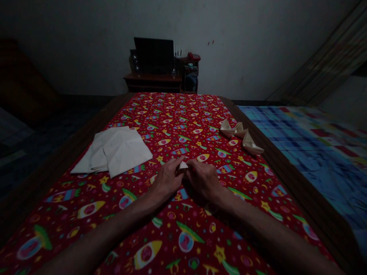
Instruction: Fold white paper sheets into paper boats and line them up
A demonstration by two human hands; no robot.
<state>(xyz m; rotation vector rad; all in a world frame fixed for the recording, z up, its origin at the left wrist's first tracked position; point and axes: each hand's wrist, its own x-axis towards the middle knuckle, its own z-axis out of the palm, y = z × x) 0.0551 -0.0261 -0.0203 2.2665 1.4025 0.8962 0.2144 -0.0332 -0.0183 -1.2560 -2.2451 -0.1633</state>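
My left hand (165,180) and my right hand (203,179) rest side by side on a table covered with a red rocket-patterned cloth (177,236). Both hands have their fingers pinched together on a small folded piece of white paper (182,165), which shows only as a tip between the fingertips. A loose stack of white paper sheets (114,152) lies to the left of my left hand. Folded cream paper shapes (241,136) lie to the far right near the table's edge.
A bed with a blue checked sheet (315,152) runs along the right side of the table. Against the back wall stands a low wooden cabinet (153,81) with a dark screen (154,55) on it. The room is dim.
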